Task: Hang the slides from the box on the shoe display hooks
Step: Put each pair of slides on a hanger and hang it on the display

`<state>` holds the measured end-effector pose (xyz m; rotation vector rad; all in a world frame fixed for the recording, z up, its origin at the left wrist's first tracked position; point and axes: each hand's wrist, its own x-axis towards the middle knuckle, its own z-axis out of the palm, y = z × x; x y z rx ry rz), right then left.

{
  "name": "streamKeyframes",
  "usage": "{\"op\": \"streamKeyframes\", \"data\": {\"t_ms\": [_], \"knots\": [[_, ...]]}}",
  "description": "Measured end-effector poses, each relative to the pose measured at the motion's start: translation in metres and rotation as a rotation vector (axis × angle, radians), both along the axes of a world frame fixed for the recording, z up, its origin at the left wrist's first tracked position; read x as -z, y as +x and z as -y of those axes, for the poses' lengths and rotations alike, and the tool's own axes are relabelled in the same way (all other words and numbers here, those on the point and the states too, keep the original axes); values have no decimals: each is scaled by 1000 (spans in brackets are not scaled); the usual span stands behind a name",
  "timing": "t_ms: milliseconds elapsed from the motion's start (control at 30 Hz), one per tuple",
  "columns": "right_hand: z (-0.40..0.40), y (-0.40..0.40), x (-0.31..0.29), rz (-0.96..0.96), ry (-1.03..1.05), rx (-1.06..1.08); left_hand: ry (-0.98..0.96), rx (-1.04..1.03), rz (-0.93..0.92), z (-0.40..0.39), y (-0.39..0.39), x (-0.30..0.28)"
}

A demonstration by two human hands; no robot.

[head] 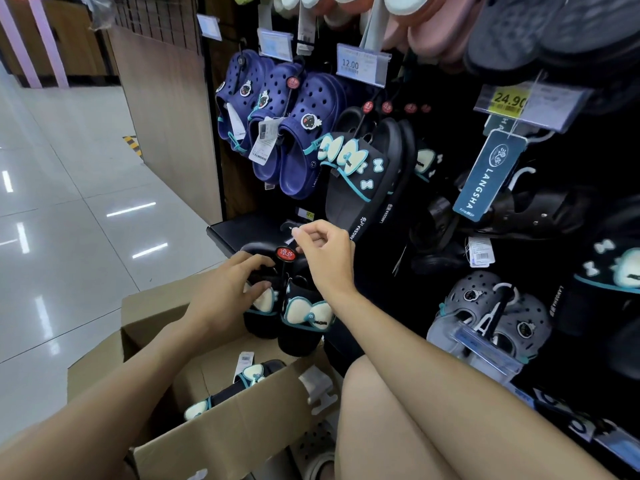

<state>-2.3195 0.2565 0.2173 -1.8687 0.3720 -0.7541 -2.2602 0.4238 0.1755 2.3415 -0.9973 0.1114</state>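
Left hand [232, 284] grips the slides [294, 317]; right hand [323, 252], at 1 o'clock, pinches the hanger [286, 253]. Light, soft foam; lift by hanger.

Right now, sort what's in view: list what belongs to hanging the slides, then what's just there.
Belongs to the job:
- black bow slides, held by left hand
- hanger hook, pinched by right hand
- cardboard box
- slides left in box

Just there:
- navy clogs
- grey clogs
- 24.90 price tag
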Motion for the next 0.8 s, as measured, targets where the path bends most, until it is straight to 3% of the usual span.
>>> {"op": "streamKeyframes", "data": {"t_ms": [800], "knots": [[92, -134, -131, 194, -107, 116, -120, 231, 215, 89, -65, -125]]}}
